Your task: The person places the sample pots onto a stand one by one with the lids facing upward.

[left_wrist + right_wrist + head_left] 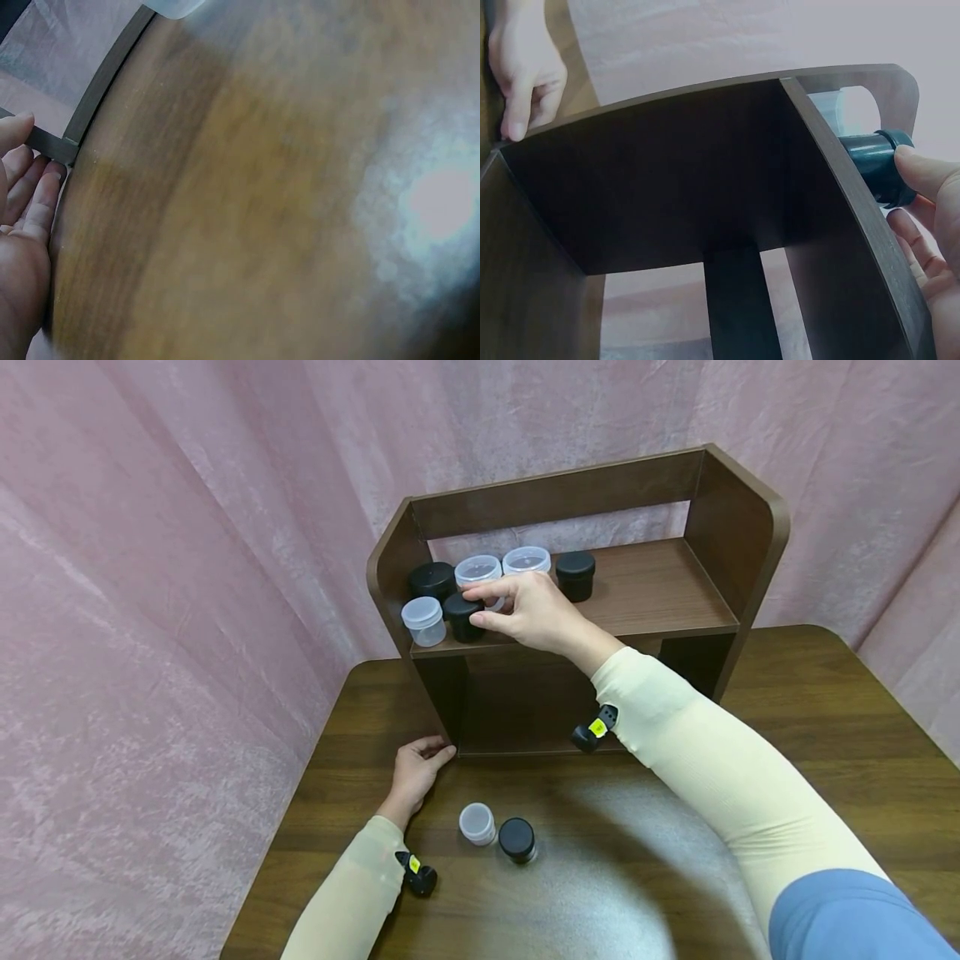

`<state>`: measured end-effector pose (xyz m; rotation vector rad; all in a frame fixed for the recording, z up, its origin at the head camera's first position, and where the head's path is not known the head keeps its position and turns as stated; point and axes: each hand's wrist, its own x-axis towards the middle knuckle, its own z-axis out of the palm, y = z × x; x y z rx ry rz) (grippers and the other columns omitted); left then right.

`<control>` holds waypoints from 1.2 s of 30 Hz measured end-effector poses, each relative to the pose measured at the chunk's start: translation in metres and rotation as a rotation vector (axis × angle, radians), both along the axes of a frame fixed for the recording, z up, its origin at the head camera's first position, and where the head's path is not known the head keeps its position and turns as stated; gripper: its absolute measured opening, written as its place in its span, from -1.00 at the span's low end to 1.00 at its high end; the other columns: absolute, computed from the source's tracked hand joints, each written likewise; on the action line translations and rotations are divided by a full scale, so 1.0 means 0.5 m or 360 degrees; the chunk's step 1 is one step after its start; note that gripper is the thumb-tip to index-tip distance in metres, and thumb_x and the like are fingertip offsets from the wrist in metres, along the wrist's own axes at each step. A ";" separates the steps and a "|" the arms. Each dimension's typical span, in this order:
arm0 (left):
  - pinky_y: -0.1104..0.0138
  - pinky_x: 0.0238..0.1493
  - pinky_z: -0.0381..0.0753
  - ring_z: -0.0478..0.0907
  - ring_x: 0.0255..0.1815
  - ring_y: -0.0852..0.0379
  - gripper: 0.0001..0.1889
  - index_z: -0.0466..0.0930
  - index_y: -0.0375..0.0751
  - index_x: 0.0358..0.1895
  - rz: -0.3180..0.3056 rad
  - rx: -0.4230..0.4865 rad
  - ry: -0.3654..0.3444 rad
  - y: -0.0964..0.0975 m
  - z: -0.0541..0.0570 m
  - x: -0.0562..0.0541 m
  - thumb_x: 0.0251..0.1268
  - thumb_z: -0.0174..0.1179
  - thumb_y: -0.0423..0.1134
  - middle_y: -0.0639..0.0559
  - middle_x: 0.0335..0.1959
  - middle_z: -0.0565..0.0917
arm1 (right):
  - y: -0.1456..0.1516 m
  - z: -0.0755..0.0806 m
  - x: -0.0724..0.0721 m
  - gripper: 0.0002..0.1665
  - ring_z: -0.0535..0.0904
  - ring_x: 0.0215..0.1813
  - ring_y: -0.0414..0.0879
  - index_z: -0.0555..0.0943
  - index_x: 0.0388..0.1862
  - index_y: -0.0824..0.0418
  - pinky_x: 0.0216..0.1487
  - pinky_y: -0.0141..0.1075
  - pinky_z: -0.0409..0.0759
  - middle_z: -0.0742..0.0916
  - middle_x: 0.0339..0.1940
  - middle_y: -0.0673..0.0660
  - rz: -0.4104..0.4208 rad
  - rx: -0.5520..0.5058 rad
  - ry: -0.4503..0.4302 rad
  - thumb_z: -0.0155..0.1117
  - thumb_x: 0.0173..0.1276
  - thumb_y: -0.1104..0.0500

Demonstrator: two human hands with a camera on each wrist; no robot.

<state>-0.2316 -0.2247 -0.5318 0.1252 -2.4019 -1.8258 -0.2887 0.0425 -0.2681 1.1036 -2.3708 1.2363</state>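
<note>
On the upper board of a dark brown wooden shelf (630, 583), my right hand (528, 610) pinches a small black jar (462, 620) between thumb and fingers; the right wrist view shows the jar (876, 166) at the board's front edge. Left of it stands a small clear jar with a white lid (424, 622). My left hand (414, 777) is low at the shelf's front left corner. Its thumb (16, 129) and fingers lie on either side of the side panel's (51, 142) lower end, holding it.
Behind the front jars stand a wider black jar (432, 578), two clear jars (477, 567) (527, 558) and another black-lidded jar (575, 577). On the wooden table (360, 727) are a white-lidded jar (477, 823) and a black-lidded jar (517, 839). A pink curtain (187, 610) hangs behind.
</note>
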 end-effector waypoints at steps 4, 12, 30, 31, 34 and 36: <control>0.40 -0.17 0.55 0.60 -0.11 0.07 -0.69 0.67 -0.34 -0.07 0.0000 0.0007 0.0013 0.001 0.001 -0.001 0.14 0.39 -0.28 -0.12 -0.16 0.70 | 0.000 -0.001 0.001 -0.62 0.59 -0.41 -0.19 0.69 0.05 0.08 -0.39 -0.35 0.51 0.67 0.13 -0.07 0.0015 -0.0010 0.0040 0.42 0.23 0.09; 0.40 -0.17 0.55 0.60 -0.11 0.08 -0.68 0.67 -0.35 -0.07 0.0011 -0.0014 0.0016 0.001 0.000 -0.001 0.12 0.40 -0.26 -0.12 -0.15 0.70 | 0.000 -0.006 0.000 -0.63 0.57 -0.43 -0.18 0.69 0.05 0.10 -0.37 -0.36 0.50 0.66 0.13 -0.08 0.0004 -0.0018 0.0090 0.42 0.24 0.12; 0.48 -0.20 0.51 0.59 -0.14 0.09 -0.70 0.62 -0.49 -0.06 -0.0042 -0.0061 0.0046 0.023 0.058 0.027 0.17 0.33 -0.37 -0.20 -0.16 0.69 | 0.015 -0.022 0.025 -0.66 0.61 -0.16 -0.23 0.71 0.01 0.13 -0.17 -0.32 0.56 0.74 -0.04 -0.03 -0.0020 -0.0286 0.0184 0.40 0.25 0.12; 0.47 -0.20 0.52 0.59 -0.13 0.08 -0.70 0.62 -0.49 -0.06 -0.0042 -0.0065 0.0050 0.022 0.059 0.028 0.18 0.33 -0.37 -0.21 -0.16 0.69 | 0.017 -0.024 0.030 -0.66 0.62 -0.15 -0.23 0.71 0.01 0.14 -0.15 -0.31 0.57 0.74 -0.05 -0.02 -0.0007 -0.0314 0.0184 0.40 0.25 0.13; 0.46 -0.20 0.52 0.59 -0.11 0.04 -0.70 0.61 -0.49 -0.06 -0.0049 -0.0056 0.0049 0.020 0.064 0.029 0.18 0.33 -0.37 -0.21 -0.16 0.69 | 0.022 -0.032 0.046 -0.66 0.64 -0.12 -0.17 0.70 0.01 0.18 -0.13 -0.28 0.61 0.74 -0.03 0.02 0.0063 -0.0392 0.0187 0.40 0.24 0.18; 0.46 -0.19 0.52 0.58 -0.11 0.04 -0.70 0.62 -0.47 -0.05 -0.0050 -0.0049 0.0034 0.018 0.065 0.026 0.18 0.33 -0.36 -0.22 -0.15 0.68 | 0.028 -0.038 0.058 -0.66 0.66 -0.10 -0.11 0.70 0.01 0.21 -0.13 -0.24 0.63 0.73 -0.01 0.05 0.0120 -0.0435 0.0190 0.41 0.23 0.22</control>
